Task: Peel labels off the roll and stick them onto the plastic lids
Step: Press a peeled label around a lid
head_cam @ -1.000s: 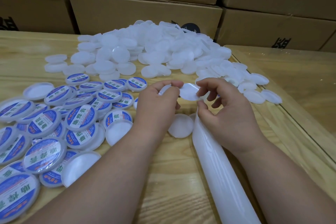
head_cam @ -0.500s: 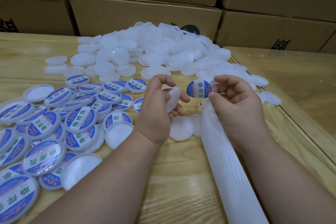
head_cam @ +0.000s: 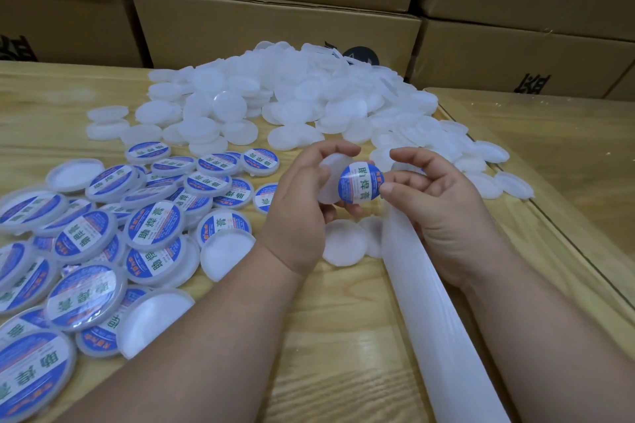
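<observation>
Fingers of right hand [head_cam: 443, 203] pinching label [head_cam: 359, 186], left hand [head_cam: 302, 206] gripping lid [head_cam: 331, 182].

A light wooden table [head_cam: 336, 347] with a pronounced grain fills the near and middle ground, and soft, even light is reflected from its glossy surface. At the right a darker seam [head_cam: 563, 251] is seen running from far to near, beyond which more of the same wood continues. Along the far edge, brown cardboard boxes [head_cam: 275, 21] are stacked in rows, closing off the view. Black printed marks [head_cam: 532, 83] are borne on several box faces.
</observation>
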`<state>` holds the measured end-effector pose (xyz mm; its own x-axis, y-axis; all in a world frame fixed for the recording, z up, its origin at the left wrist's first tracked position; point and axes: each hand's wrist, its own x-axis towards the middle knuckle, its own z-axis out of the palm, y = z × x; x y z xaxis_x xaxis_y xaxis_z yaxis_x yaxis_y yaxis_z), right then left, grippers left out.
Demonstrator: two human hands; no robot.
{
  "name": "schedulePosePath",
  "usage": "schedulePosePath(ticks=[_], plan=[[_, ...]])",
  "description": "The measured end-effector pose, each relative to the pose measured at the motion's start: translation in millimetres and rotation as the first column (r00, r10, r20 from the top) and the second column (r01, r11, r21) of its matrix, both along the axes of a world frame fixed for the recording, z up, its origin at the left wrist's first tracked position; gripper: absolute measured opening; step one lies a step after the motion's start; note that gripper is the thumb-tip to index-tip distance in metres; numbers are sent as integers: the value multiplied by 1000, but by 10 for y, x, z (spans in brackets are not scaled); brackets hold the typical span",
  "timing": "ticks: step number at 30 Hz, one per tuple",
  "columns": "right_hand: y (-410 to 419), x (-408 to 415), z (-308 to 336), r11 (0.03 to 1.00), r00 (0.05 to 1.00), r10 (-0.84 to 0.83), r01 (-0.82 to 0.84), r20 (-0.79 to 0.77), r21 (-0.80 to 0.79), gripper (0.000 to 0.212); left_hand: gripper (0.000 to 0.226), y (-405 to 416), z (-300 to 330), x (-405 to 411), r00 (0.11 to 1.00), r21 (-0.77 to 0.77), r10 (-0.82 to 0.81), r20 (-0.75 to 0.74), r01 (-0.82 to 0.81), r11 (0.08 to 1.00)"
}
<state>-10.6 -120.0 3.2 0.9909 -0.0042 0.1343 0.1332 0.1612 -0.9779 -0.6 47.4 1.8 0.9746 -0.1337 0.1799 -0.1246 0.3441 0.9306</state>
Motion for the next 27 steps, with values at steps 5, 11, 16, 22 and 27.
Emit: schedulePosePath(ticks=[5,11,16,22,27], plan=[[20,-3,-17,1000,1000,3,-3,16,-21,42,46,-28,-16,22,997,-32,-81,0,81,996],[43,-10,-19,1000,1000,0,0,6,-30,44,48,-34,-39,16,995,-7,-95,36,95,995],[53,-19,-11,999,1000,-23,23,-1,-39,37,47,-36,-39,-1,994,21,-92,66,91,996],[57,-21,-7,999,999,-41,41,4,-34,35,38,-46,-19,-36,992,38,-88,88,85,996],[53,-18,-22,999,999,-36,36,11,-31,34,38,-52,-9,-53,995,41,-71,76,68,997]])
